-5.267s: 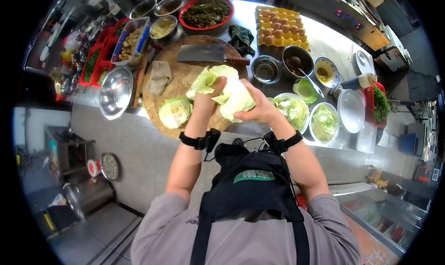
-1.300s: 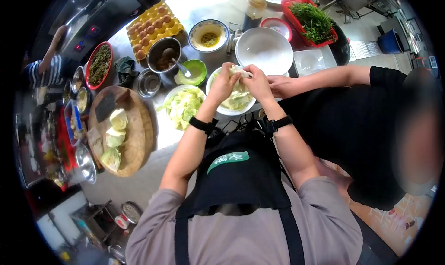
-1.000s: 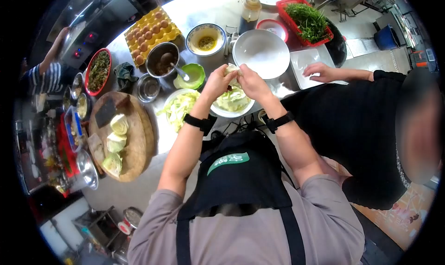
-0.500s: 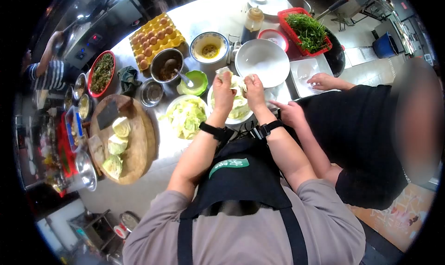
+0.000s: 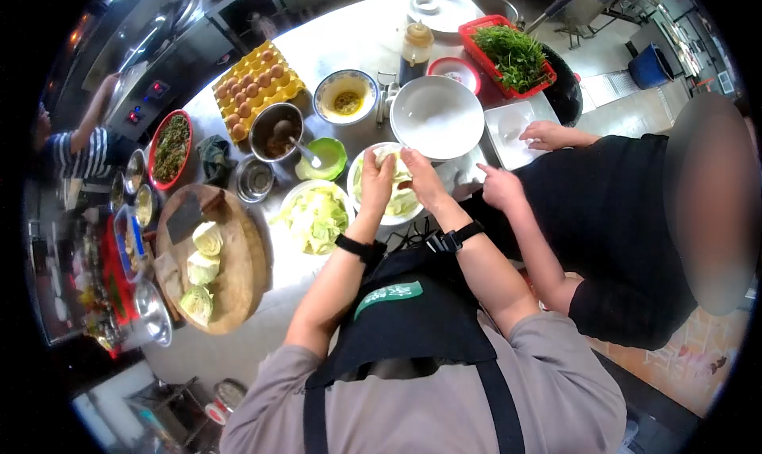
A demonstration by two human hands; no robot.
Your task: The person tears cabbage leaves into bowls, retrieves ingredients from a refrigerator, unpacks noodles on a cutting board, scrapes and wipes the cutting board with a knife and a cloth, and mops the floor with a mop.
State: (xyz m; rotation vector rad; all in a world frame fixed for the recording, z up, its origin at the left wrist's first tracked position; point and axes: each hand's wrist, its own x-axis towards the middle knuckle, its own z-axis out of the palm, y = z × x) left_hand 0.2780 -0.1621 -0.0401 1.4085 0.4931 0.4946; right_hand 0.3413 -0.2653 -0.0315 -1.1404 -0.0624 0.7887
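Note:
My left hand [image 5: 376,186] is closed over a white bowl [image 5: 352,190], with a pale piece of cabbage leaf [image 5: 384,155] at its fingertips. Beside it, my right hand [image 5: 423,181] has its fingers and thumb apart, and I see nothing gripped in it. Torn cabbage [image 5: 397,201] fills the bowl beneath both hands, partly hidden by them. Just left stands a second bowl heaped with cabbage pieces [image 5: 315,222]. A large empty white bowl [image 5: 436,117] stands beyond my right hand.
Cabbage chunks [image 5: 203,270] and a cleaver [image 5: 186,217] lie on a round chopping board [image 5: 238,295]. Farther back are an egg tray [image 5: 258,85], a steel sauce pot [image 5: 276,132] and a red basket of greens [image 5: 512,57]. A co-worker [image 5: 603,216] stands close on the right, one hand pointing.
Both hands have come down nearer the cabbage bowl. My right hand has opened from its pinch on the cabbage leaf. The view has shifted slightly.

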